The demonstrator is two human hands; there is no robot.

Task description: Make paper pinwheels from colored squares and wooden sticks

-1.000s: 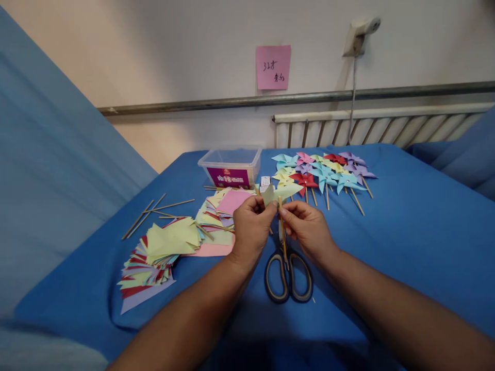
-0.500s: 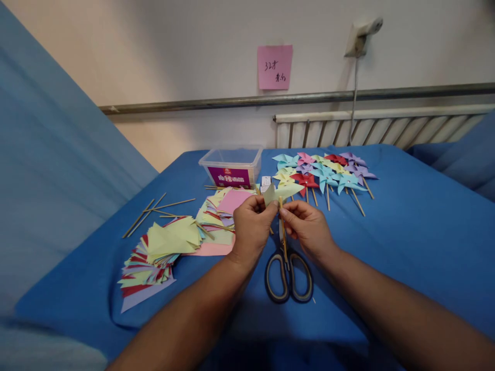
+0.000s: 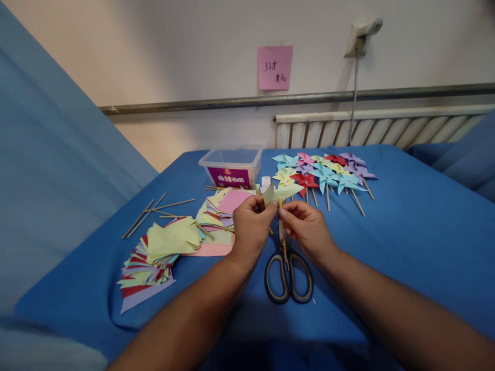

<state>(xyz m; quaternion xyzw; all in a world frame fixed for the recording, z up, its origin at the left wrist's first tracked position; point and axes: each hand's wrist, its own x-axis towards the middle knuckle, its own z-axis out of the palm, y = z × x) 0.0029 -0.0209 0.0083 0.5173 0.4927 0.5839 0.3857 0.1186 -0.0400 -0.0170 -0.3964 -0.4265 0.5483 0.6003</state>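
Clear plastic tub (image 3: 231, 166) sits beyond both hands, contents unclear.

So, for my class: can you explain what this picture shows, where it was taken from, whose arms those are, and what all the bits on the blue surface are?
The camera sits on a person's head, looking forward and down, so the two bare arms are that person's own. The left hand and right hand together hold a pale yellow pinwheel on a thin stick, above the blue surface. Below the hands lie scissors. To the left are stacks of cut coloured paper and loose sticks. Further back stand a clear plastic tub and a row of finished pinwheels. A pink note hangs on the wall.
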